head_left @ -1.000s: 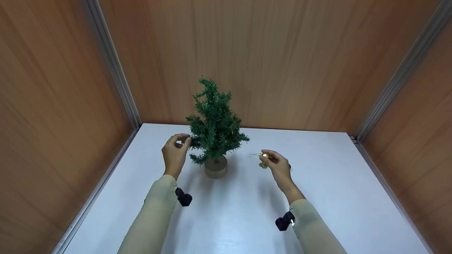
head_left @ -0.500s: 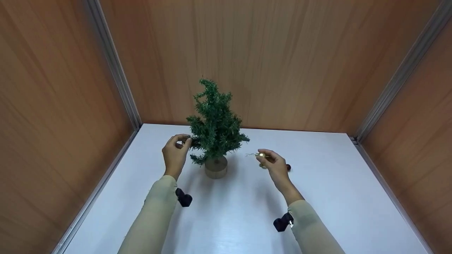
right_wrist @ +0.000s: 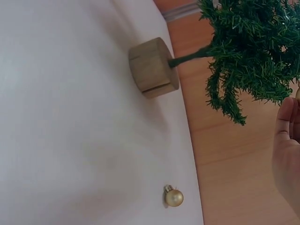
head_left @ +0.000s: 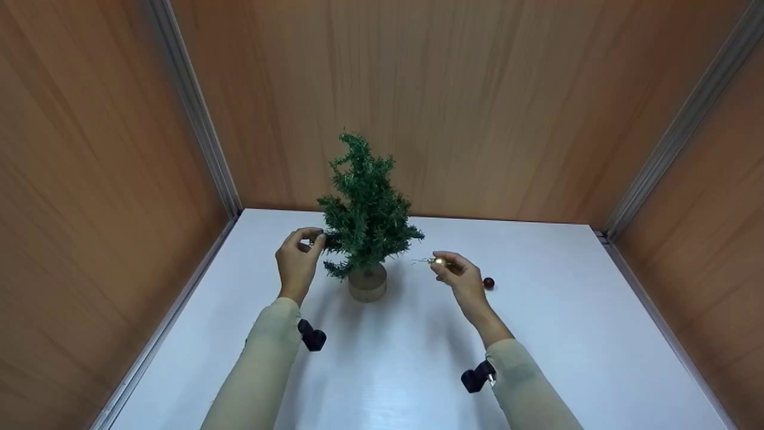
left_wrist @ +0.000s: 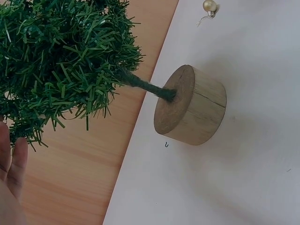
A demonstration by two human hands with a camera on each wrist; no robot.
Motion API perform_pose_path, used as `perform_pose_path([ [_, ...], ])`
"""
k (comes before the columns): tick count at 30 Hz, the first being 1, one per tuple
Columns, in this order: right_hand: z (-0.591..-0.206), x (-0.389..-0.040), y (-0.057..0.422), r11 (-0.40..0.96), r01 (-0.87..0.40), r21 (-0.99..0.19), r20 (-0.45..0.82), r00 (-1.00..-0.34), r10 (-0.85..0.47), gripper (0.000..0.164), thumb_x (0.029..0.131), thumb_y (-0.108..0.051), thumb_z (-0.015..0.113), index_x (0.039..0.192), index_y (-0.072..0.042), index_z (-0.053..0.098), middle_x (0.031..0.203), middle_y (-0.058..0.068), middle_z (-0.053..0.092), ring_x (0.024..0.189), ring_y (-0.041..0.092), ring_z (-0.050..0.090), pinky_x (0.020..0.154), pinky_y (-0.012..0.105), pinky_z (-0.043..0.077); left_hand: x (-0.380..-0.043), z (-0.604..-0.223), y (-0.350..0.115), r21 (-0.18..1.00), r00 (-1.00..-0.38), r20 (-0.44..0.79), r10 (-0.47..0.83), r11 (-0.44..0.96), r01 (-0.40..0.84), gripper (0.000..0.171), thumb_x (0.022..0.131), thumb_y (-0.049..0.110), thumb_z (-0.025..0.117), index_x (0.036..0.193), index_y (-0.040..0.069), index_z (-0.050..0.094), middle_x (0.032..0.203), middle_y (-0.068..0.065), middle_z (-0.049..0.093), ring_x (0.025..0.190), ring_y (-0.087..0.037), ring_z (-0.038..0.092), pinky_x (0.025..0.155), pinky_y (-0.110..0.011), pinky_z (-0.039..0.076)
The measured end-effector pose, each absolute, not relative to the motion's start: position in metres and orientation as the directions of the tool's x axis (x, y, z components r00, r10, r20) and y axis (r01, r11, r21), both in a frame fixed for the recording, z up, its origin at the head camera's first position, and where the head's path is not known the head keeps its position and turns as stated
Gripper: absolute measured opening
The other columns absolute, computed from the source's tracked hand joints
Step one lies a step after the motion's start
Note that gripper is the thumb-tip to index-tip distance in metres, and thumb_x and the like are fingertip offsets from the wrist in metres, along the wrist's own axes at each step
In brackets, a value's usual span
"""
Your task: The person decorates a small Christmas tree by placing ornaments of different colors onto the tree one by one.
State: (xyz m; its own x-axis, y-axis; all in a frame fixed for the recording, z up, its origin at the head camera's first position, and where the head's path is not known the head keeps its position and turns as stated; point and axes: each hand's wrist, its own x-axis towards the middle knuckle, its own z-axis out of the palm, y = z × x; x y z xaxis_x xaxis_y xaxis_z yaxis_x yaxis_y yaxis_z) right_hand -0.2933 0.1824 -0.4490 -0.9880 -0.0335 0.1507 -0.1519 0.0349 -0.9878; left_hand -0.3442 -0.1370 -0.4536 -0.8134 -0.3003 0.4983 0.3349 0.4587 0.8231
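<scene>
A small green artificial Christmas tree stands upright on a round wooden base. At its left side, my left hand pinches the tip of a lower branch between thumb and fingers; the fingertips are partly lost in the foliage. To the right of the tree and apart from it, my right hand holds a gold Christmas bauble by thumb and fingers. A thin hanging loop sticks out from the bauble towards the tree. The right wrist view shows only an edge of this bauble.
A dark red bauble lies on the white table just right of my right hand. Another gold bauble lies on the table, mostly hidden behind that hand in the head view. Wood-grain panels enclose the back and sides.
My right hand has shifted slightly left towards the tree with the gold bauble, uncovering the red one behind it. The left hand stays at the branch.
</scene>
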Motion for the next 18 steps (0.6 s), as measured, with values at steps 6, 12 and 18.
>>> perform_pose_path([
  [6, -0.449, -0.293, 0.179, 0.041, -0.166, -0.985, 0.165, -0.986, -0.040, 0.031, 0.092, -0.014, 0.071, 0.121, -0.003, 0.066, 0.108, 0.005, 0.067, 0.094, 0.015, 0.063, 0.082, 0.025, 0.054, -0.344, -0.454, -0.137, 0.826, -0.817, 0.490, -0.303, 0.459, 0.325, 0.014, 0.092, 0.022, 0.071, 0.104, 0.014, 0.072, 0.096, -0.001, 0.068, 0.070, -0.014, 0.056, 0.062, -0.025, 0.045],
  [12, -0.449, -0.293, 0.174, 0.045, -0.176, -0.983, 0.174, -0.984, -0.049, 0.031, 0.091, -0.013, 0.072, 0.120, -0.002, 0.066, 0.106, 0.004, 0.067, 0.093, 0.020, 0.063, 0.080, 0.025, 0.053, -0.343, -0.455, -0.138, 0.832, -0.822, 0.479, -0.307, 0.457, 0.314, 0.015, 0.092, 0.023, 0.071, 0.104, 0.014, 0.072, 0.096, 0.000, 0.068, 0.070, -0.014, 0.057, 0.061, -0.025, 0.045],
  [18, -0.449, -0.294, 0.170, 0.025, -0.173, -0.985, 0.172, -0.984, -0.051, 0.031, 0.091, -0.012, 0.072, 0.119, -0.001, 0.066, 0.107, 0.004, 0.067, 0.091, 0.015, 0.063, 0.080, 0.024, 0.054, -0.342, -0.453, -0.137, 0.833, -0.826, 0.476, -0.300, 0.456, 0.314, 0.015, 0.093, 0.023, 0.070, 0.105, 0.014, 0.072, 0.097, 0.001, 0.068, 0.071, -0.014, 0.055, 0.062, -0.025, 0.044],
])
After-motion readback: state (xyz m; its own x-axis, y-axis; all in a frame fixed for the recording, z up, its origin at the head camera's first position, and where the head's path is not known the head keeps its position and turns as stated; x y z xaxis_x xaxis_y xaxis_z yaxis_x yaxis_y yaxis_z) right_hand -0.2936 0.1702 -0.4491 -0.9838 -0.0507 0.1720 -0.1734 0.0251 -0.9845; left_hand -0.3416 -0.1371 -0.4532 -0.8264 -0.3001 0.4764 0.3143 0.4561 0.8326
